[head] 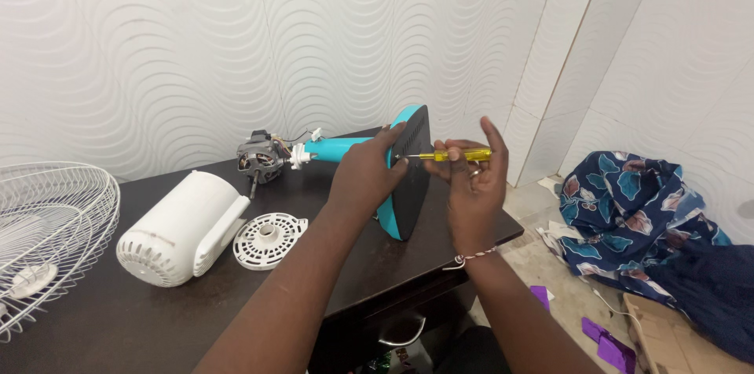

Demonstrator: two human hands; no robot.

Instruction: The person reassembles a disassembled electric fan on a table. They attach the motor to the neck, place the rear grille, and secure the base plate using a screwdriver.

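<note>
Leftmost, well away from the grip, a white wire fan guard (pixel 47 240) rests on the dark table (pixel 141 319), then a white motor housing (pixel 182 229) and a round white vented cover (pixel 269 240); nearer lies the bare motor (pixel 261 158), joined to the teal fan stand (pixel 397 174), whose stem runs lengthwise left to right, its black base facing right. The left hand (pixel 365 177) is closed over the base's edge, steadying it; the right hand (pixel 471 177) pinches a yellow-handled screwdriver (pixel 449 155), lying horizontal, its tip pointing left into the base; farther right, patterned blue cloth (pixel 628 201) lies on the floor.
</note>
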